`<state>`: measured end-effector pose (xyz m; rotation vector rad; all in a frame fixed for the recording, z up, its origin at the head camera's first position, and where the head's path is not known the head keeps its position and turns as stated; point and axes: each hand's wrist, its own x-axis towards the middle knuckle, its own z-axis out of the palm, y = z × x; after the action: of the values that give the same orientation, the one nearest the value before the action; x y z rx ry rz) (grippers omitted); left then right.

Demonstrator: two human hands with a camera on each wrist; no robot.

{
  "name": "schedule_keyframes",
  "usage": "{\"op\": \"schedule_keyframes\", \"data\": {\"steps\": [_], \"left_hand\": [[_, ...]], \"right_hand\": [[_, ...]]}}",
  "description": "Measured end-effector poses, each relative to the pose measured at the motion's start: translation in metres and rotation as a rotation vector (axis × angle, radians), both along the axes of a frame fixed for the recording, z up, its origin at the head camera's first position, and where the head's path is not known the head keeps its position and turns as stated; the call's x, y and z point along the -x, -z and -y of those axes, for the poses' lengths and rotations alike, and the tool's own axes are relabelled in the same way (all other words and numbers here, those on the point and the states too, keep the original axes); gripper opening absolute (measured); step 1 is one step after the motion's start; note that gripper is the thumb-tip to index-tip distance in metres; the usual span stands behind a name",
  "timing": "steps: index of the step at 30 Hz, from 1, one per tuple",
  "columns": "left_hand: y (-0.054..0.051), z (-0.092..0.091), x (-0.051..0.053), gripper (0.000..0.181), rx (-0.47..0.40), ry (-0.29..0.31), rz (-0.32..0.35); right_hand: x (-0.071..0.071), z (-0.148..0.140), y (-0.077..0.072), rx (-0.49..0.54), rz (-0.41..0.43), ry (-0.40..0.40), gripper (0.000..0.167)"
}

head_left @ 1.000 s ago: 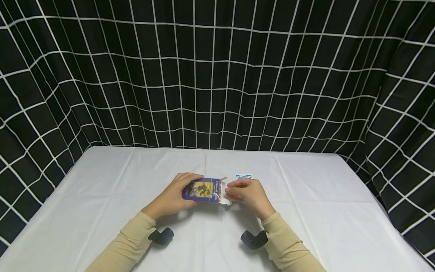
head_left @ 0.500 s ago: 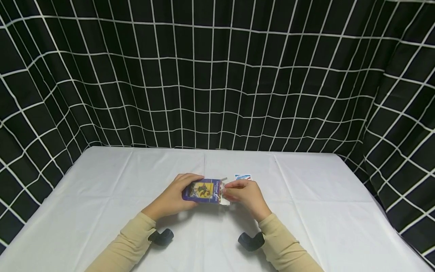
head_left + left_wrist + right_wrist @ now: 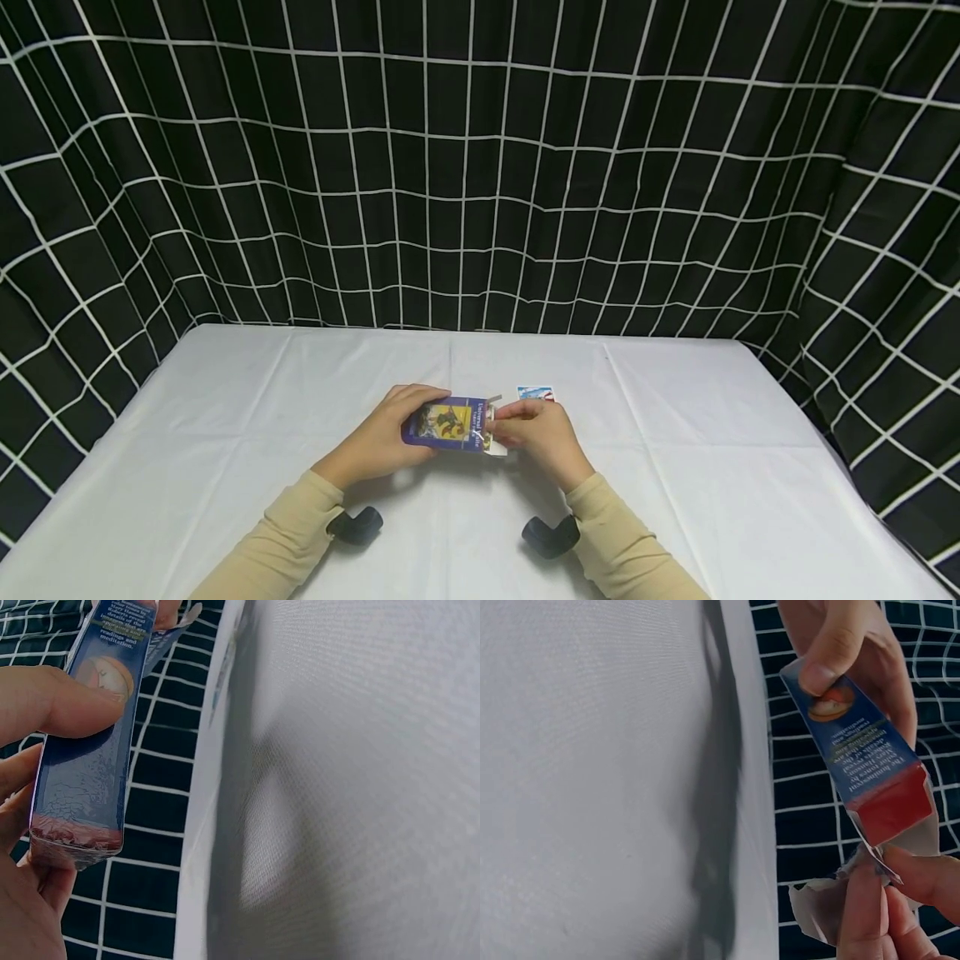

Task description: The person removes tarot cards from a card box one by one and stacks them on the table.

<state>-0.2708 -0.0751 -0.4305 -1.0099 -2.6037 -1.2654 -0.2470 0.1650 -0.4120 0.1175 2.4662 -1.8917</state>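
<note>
A blue tarot card box [image 3: 450, 421], with a yellow picture on its front, is held just above the table in the head view. My left hand [image 3: 390, 429] grips it by its left end, the thumb on the narrow printed side, as the left wrist view shows. At the box's opened right end is my right hand [image 3: 540, 433]. In the right wrist view its thumb and forefinger pinch the edge of a flap [image 3: 885, 866] at the mouth. Another pale torn-looking flap [image 3: 817, 907] hangs beside these fingers. What lies inside the box is hidden.
A small blue, white and red printed card or paper [image 3: 536, 392] lies on the table just beyond my right hand, partly covered by it. White cloth covers the table [image 3: 675, 500]. A black curtain with white grid lines [image 3: 480, 167] stands behind and at both sides.
My right hand has moved slightly left, bringing its fingertips from just outside the box's mouth up against its flaps. The left hand and the box have hardly moved.
</note>
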Motion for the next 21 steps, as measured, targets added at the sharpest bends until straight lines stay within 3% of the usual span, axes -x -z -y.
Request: {"op": "schedule_keyframes", "data": {"steps": [9,21], "left_hand": [[-0.001,0.001,0.0,0.073,-0.007,-0.011,-0.012],[-0.001,0.002,0.001,0.074,-0.008,-0.015,-0.001]], "right_hand": [[0.0,-0.008,-0.006,0.036,0.013,-0.006,0.026],[0.001,-0.02,-0.014,0.08,0.019,-0.083,0.034]]}}
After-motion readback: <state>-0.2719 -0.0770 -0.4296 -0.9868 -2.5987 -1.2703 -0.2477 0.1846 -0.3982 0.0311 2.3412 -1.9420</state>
